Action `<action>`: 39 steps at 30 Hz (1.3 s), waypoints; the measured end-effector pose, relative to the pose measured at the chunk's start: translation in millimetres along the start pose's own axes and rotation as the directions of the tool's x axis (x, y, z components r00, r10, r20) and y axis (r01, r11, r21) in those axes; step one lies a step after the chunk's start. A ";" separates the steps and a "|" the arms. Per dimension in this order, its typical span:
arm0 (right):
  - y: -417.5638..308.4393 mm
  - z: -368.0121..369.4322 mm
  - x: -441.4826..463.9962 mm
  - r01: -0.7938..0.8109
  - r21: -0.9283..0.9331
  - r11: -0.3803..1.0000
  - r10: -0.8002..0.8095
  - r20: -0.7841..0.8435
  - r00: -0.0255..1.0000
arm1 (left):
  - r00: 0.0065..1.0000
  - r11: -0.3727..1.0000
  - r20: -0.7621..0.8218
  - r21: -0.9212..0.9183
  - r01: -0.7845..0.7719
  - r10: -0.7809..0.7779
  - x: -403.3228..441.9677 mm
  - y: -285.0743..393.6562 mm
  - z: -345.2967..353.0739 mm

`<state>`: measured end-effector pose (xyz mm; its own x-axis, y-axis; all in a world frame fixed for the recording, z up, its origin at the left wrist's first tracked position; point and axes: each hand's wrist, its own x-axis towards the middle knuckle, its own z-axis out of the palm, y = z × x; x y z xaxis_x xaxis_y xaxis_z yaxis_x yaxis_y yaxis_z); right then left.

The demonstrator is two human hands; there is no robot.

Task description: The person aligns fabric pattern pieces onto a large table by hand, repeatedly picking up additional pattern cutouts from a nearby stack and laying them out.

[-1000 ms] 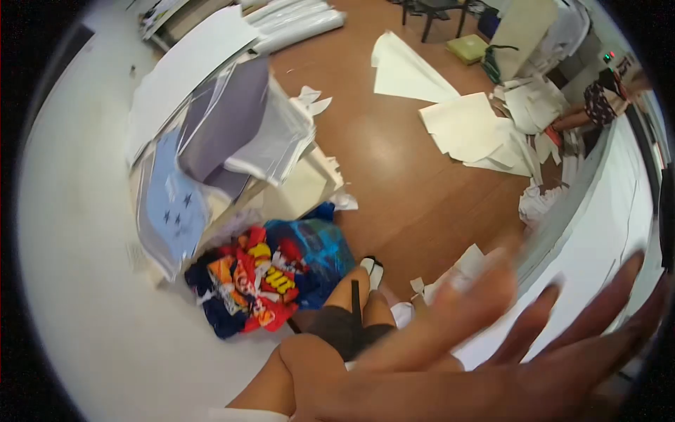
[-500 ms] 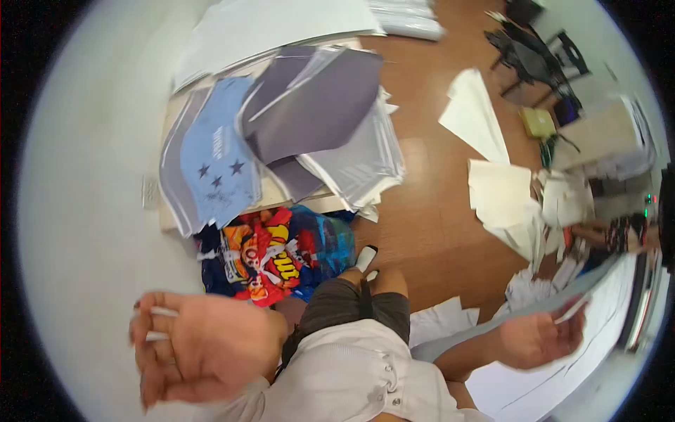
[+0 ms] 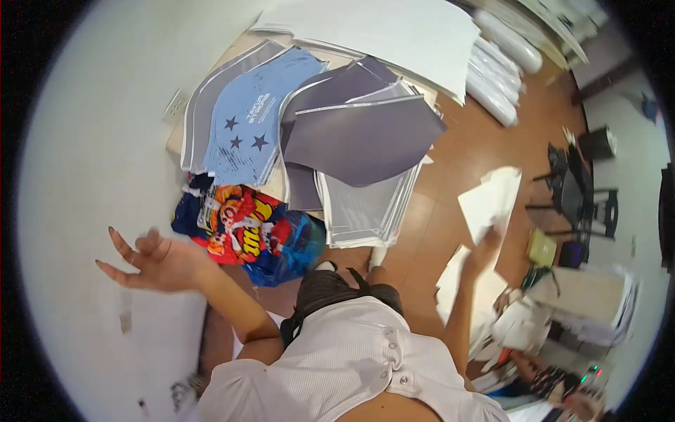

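My left hand (image 3: pixel 162 264) is raised in front of the white wall with its fingers spread, holding nothing. Close to its right side lies a heap of brightly printed fabric (image 3: pixel 246 228) in red, yellow and blue. My right hand (image 3: pixel 484 252) is up over the floor, its fingers smeared by motion. Ahead of me, a blue printed piece (image 3: pixel 242 119) with dark stars rests on the table (image 3: pixel 174 144). Beside it are overlapping dark grey-purple pieces (image 3: pixel 362 137), on top of a stack of lighter grey, white-edged pieces (image 3: pixel 365 207). Neither hand touches these pieces.
Large white sheets (image 3: pixel 380 32) cover the table's far end, with plastic-wrapped rolls (image 3: pixel 496 84) beyond. Cream pieces (image 3: pixel 485 204) lie on the brown floor. A black chair (image 3: pixel 580 204) stands to the right. Another person's patterned garment (image 3: pixel 552 383) shows at lower right.
My view has turned and shifted. My left hand has turned from palm up to fingers spread by the wall. My right hand has swung forward and up from the lower right.
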<state>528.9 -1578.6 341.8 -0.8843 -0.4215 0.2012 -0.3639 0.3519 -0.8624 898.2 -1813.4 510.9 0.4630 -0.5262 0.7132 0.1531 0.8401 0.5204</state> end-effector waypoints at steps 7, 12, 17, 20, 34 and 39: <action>65.0 7.3 -18.2 -0.035 -0.287 0.957 0.162 0.431 0.888 | 0.996 -0.208 -0.084 0.975 0.079 -0.015 -195.7 -43.4 -139.2; 41.1 38.6 48.3 0.340 -0.002 0.940 -0.260 0.641 0.722 | 0.589 -0.266 -0.368 0.929 0.256 -0.719 -341.0 87.8 -140.9; -17.8 92.8 81.8 0.857 0.235 0.458 -0.726 0.656 0.208 | 0.080 -0.073 -0.226 0.595 0.800 -0.971 -396.1 125.1 -57.1; 19.3 116.2 89.1 0.932 0.309 0.189 -0.682 0.724 -0.102 | 0.026 -0.049 -0.215 0.341 0.939 -0.976 -450.9 168.6 -18.9; -7.5 -184.4 -89.4 -0.115 0.841 0.529 -0.204 -0.005 -0.979 | 0.044 0.820 -0.991 -0.080 0.566 -0.127 -711.2 285.0 193.8; 43.9 -311.0 -114.2 0.011 0.181 0.983 0.108 -0.536 -0.837 | -0.068 0.971 -0.973 0.213 0.112 0.222 -776.6 342.9 245.6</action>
<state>522.9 -1255.0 425.5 0.5441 0.8389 -0.0125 -0.3145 0.1901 -0.9300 376.7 -1149.0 250.8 0.8519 0.3499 -0.3897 0.0144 0.7282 0.6852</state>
